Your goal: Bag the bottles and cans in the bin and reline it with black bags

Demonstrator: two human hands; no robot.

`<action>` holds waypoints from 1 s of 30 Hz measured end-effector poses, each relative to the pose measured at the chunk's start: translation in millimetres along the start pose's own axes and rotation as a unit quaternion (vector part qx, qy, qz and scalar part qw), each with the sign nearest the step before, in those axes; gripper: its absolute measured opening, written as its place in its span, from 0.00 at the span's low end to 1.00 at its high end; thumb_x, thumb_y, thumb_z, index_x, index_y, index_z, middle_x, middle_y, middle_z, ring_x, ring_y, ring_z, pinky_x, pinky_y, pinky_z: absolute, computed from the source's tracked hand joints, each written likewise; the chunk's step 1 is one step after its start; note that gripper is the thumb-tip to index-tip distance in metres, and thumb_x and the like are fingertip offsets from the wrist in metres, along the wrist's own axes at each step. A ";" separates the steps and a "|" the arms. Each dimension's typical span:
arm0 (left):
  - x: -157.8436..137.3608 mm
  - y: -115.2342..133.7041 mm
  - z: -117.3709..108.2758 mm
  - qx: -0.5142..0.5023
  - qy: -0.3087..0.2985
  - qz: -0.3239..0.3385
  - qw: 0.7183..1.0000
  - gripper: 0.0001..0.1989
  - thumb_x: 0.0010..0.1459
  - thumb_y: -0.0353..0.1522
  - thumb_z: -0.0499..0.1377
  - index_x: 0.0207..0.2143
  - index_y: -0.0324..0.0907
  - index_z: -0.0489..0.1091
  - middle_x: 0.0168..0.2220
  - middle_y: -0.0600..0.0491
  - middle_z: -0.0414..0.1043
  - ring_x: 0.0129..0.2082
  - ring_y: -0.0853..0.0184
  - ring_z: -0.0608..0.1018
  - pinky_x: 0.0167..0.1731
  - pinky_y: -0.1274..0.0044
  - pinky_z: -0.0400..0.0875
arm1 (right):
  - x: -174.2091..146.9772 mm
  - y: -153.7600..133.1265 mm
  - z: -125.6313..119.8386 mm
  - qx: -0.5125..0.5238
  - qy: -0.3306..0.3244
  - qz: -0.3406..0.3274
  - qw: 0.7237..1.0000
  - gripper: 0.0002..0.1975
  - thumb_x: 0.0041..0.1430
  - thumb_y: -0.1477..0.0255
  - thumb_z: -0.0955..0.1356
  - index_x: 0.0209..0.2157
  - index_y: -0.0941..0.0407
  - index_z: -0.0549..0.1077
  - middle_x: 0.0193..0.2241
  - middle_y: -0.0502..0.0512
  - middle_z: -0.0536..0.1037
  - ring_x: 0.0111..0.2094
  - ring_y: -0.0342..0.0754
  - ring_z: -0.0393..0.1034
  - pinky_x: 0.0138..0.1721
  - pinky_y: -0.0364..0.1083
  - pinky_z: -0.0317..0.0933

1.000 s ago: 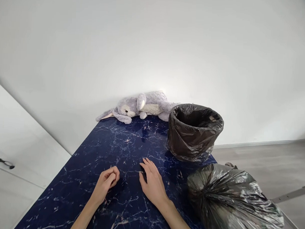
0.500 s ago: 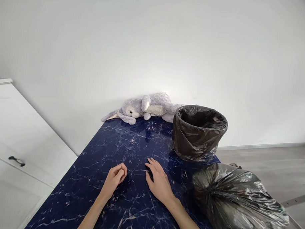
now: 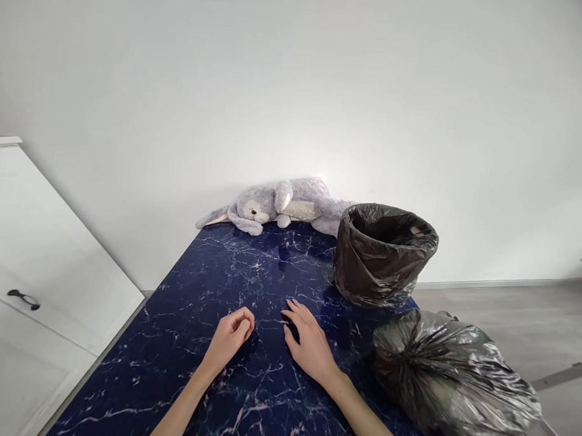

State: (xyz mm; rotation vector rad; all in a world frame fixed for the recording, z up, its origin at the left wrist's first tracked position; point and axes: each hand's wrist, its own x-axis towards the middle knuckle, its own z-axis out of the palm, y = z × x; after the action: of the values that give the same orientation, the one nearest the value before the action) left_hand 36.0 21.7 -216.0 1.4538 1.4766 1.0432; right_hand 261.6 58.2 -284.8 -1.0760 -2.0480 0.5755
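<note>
My left hand [image 3: 230,338] rests at the middle of the dark blue marbled table [image 3: 251,277], its fingers curled into a loose fist with nothing visible in it. Just right of it, my right hand [image 3: 309,341] lies palm down, fingers stretched and apart, holding nothing. Beyond my right hand stands a bin lined with a black garbage bag [image 3: 382,262], its mouth facing up. A full, tied black garbage bag [image 3: 450,376] slumps at the table's right edge, beside my right forearm. Neither hand touches the bin or the tied bag.
A lilac plush bunny [image 3: 301,191] lies on its side at the table's far edge, against the white wall [image 3: 276,84]. To the left is a white cabinet [image 3: 42,235] with a black handle [image 3: 24,299]. Grey flooring [image 3: 521,315] shows on the right.
The view has shifted slightly. My left hand has moved a little to the right, nearer my right hand. Both hands keep their shape, and the bin, tied bag and bunny stay in place.
</note>
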 end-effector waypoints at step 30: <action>-8.5 -20.1 8.0 -0.001 0.017 0.017 1.000 0.20 0.74 0.44 0.61 0.32 0.41 0.69 0.26 0.60 0.65 0.22 0.72 0.66 0.24 0.78 0.64 | -37.7 -23.8 -20.3 -0.045 -0.100 0.017 0.994 0.28 0.80 0.64 0.59 0.74 0.58 0.66 0.77 0.61 0.57 0.79 0.58 0.46 0.78 0.64 0.47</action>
State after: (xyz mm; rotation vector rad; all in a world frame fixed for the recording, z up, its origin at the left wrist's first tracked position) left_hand 36.8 13.4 -237.6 1.4721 1.4778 1.0945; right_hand 279.5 14.6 -271.4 -1.1477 -2.2499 0.6360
